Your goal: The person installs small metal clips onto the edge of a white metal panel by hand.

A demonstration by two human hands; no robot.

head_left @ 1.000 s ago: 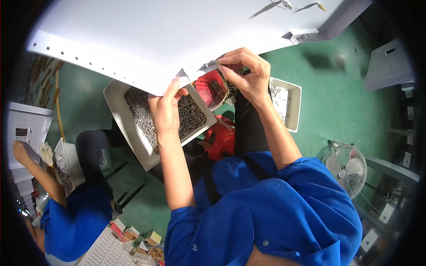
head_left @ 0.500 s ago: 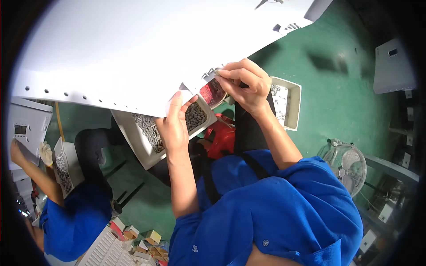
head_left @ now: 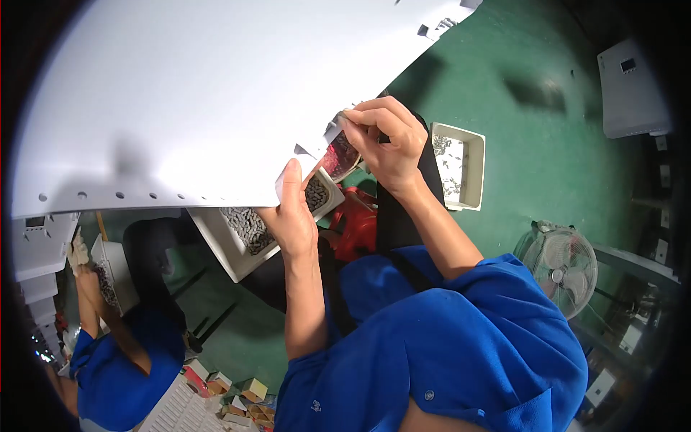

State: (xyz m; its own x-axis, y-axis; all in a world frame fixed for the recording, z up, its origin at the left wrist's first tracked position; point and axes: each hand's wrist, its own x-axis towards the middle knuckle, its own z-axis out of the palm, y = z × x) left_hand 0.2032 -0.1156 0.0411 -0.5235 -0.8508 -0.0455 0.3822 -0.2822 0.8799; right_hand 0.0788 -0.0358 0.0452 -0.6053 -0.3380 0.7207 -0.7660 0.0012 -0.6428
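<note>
A large white sheet-metal panel (head_left: 194, 108) spreads in front of me, with a row of round holes along its near edge. My left hand (head_left: 294, 219) grips its near right corner, thumb on top and the other fingers mostly hidden below. At the notched right edge, my right hand (head_left: 392, 140) is closed in a pinch by a small metal tab. Whatever sits between those fingertips is too small to make out. Under the corner stands a cream bin (head_left: 218, 241) holding many small grey plugs (head_left: 250, 230). Beside it is a container with red contents (head_left: 337, 160).
Another cream bin (head_left: 473, 173) with small pale parts is at my right. A red stool-like object (head_left: 358, 229) lies below my hands. Further right stand a fan (head_left: 558, 272) and a white housing (head_left: 635, 90). At left, a co-worker in blue (head_left: 129, 381) sits near small boxes (head_left: 253, 389).
The panel has shifted left and its near edge has dropped lower in view. My left hand still holds the corner; my right hand has moved slightly left along the edge. The co-worker's arms have moved.
</note>
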